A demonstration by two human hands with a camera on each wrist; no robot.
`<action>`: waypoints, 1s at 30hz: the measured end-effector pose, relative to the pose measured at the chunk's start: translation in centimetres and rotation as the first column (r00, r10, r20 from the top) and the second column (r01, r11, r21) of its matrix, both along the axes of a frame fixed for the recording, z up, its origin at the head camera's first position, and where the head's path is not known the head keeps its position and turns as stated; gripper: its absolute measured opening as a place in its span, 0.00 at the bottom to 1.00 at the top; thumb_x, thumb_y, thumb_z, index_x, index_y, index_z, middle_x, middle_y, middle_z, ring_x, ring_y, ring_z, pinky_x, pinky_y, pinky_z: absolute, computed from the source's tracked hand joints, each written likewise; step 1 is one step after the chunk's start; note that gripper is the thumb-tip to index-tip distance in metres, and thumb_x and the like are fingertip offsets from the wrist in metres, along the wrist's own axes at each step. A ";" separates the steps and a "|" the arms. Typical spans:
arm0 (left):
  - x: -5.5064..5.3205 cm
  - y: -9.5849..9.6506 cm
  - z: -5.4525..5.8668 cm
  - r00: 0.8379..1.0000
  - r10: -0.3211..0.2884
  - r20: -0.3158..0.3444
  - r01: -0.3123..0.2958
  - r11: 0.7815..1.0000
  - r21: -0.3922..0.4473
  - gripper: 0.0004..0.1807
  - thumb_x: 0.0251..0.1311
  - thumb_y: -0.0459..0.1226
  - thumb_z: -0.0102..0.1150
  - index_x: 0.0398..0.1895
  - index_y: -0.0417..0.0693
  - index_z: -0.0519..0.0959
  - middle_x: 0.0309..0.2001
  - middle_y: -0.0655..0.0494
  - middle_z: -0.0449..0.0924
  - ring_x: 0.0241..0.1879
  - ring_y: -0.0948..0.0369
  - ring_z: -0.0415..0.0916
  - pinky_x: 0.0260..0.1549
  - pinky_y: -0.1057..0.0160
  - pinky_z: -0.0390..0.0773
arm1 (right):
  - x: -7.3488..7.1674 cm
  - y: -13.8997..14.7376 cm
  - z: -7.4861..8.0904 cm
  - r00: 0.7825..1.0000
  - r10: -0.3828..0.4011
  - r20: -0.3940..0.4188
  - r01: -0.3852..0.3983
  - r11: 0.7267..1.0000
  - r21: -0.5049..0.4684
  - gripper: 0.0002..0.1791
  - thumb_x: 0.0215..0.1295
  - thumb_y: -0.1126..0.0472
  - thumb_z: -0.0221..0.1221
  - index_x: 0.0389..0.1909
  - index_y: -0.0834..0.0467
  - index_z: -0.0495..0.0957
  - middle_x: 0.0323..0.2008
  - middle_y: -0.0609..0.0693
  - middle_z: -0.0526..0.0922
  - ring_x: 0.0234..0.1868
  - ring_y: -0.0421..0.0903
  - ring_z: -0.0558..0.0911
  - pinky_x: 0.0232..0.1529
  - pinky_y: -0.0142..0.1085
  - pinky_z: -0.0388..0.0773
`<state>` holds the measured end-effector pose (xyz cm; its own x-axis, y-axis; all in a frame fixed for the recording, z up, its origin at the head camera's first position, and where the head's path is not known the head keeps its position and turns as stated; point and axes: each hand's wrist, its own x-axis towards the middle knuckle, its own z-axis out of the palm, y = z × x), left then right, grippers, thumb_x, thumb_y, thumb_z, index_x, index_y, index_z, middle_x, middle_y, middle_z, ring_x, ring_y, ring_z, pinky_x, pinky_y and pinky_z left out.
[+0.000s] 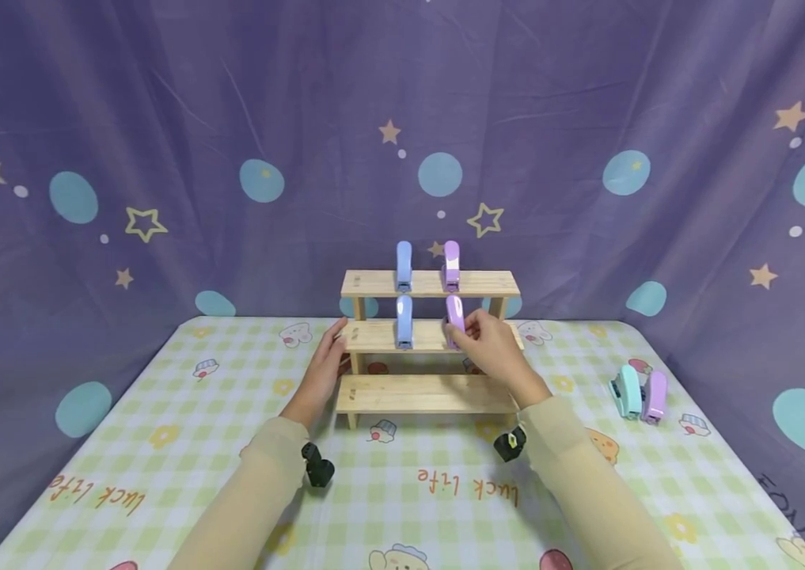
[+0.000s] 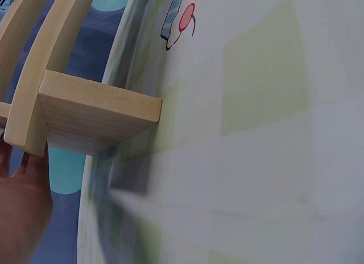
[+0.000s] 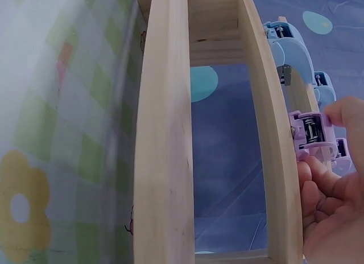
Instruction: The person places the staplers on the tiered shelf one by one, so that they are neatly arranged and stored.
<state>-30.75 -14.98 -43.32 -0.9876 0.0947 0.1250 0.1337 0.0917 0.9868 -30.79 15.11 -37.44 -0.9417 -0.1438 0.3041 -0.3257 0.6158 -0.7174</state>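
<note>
Right fingers (image 1: 475,320) on lower purple stapler (image 1: 455,309)

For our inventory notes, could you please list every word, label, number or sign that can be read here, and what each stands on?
"Luck life": upside down on the tablecloth, in front of the wooden stand and again farther left.
Dark lettering on the curtain, lower right: too unclear to read.
Staplers: no text I can read.

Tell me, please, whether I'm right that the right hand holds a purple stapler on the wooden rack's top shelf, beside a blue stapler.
Not the top shelf: the head view shows the right hand holding a purple stapler on the middle shelf of the wooden rack, beside a blue stapler.
</note>
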 end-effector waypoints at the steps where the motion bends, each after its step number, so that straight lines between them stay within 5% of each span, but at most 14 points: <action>1: 0.0 0.0 0.0 1.000 -0.001 -0.001 0.001 1.000 0.000 0.29 0.81 0.52 0.34 0.81 0.63 0.51 0.73 0.46 0.59 0.70 0.46 0.62 0.70 0.46 0.60 | 0.0 0.0 0.0 1.000 0.001 0.002 -0.001 1.000 0.000 0.19 0.70 0.46 0.61 0.39 0.59 0.76 0.33 0.51 0.81 0.31 0.46 0.78 0.30 0.37 0.78; 8: 0.2 0.0 0.0 1.000 -0.011 0.000 0.011 1.000 0.002 0.28 0.81 0.52 0.34 0.80 0.65 0.51 0.74 0.49 0.58 0.70 0.49 0.61 0.70 0.48 0.60 | 0.0 0.2 0.2 0.999 0.018 0.035 -0.019 0.999 0.037 0.20 0.71 0.44 0.60 0.41 0.60 0.75 0.35 0.52 0.81 0.33 0.47 0.79 0.34 0.38 0.79; 21: -0.1 -0.1 0.1 1.000 -0.004 -0.001 0.004 1.000 0.004 0.28 0.81 0.51 0.34 0.80 0.65 0.51 0.74 0.48 0.58 0.70 0.48 0.61 0.70 0.47 0.60 | 0.5 1.4 0.8 0.991 0.075 0.113 -0.079 0.996 0.029 0.32 0.75 0.39 0.51 0.63 0.61 0.68 0.52 0.60 0.81 0.53 0.55 0.80 0.53 0.49 0.79; 30: -0.2 -0.1 -0.1 1.000 -0.003 -0.002 0.003 1.000 0.008 0.28 0.81 0.51 0.34 0.80 0.64 0.51 0.74 0.45 0.58 0.70 0.46 0.61 0.70 0.44 0.59 | 1.3 3.7 1.2 0.988 0.098 0.116 -0.101 0.995 0.026 0.29 0.76 0.38 0.49 0.62 0.57 0.71 0.47 0.55 0.82 0.49 0.52 0.81 0.49 0.49 0.79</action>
<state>-30.90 -15.05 -43.40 -0.9871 0.0965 0.1279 0.1361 0.0836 0.9872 -29.50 18.79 -36.22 -0.9506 -0.2462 0.1892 -0.3034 0.6073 -0.7342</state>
